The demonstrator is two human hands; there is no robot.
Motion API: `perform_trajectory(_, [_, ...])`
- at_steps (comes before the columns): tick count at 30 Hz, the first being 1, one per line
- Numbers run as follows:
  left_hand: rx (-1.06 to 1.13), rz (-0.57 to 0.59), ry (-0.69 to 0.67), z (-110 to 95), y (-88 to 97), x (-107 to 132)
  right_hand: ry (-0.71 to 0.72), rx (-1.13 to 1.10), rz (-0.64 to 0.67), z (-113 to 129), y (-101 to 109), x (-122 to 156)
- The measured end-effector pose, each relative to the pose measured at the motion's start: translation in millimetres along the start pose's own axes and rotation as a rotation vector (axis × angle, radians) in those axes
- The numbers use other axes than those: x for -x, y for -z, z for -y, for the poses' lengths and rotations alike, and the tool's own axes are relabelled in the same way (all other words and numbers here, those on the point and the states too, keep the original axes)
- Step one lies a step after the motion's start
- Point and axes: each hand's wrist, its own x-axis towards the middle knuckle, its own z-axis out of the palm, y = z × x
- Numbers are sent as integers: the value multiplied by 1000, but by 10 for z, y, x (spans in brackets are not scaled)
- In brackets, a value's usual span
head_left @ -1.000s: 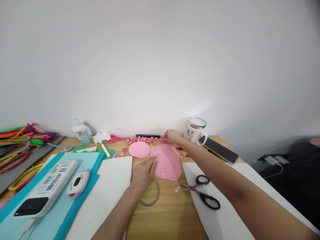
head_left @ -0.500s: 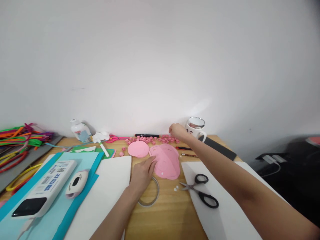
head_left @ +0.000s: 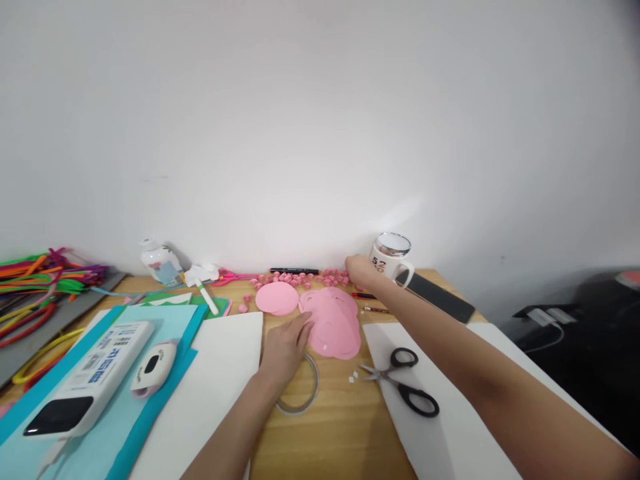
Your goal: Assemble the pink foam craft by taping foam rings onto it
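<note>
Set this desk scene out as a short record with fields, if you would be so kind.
Left hand: fingertips at the left edge of the overlapping pink cutouts
Right hand: beside the mug, right of the small pink balls; fingertips hidden
Black-handled scissors: blades apart, lying on the right-hand white sheet, tips past its edge
Grey ring: flat on the wooden table
Black marker: behind the pink balls

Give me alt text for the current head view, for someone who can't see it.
The left hand is at the left edge of overlapping pink paper cutouts, while the right hand is by small pink balls and a white mug. Black-handled scissors lie open, mostly on white paper at right.
</note>
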Motion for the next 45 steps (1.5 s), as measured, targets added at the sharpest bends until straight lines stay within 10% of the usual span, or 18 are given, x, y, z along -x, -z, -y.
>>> perform_trajectory(45, [-11,18,-2,8,-7,-6,66,-211,-185,-210,-142,196])
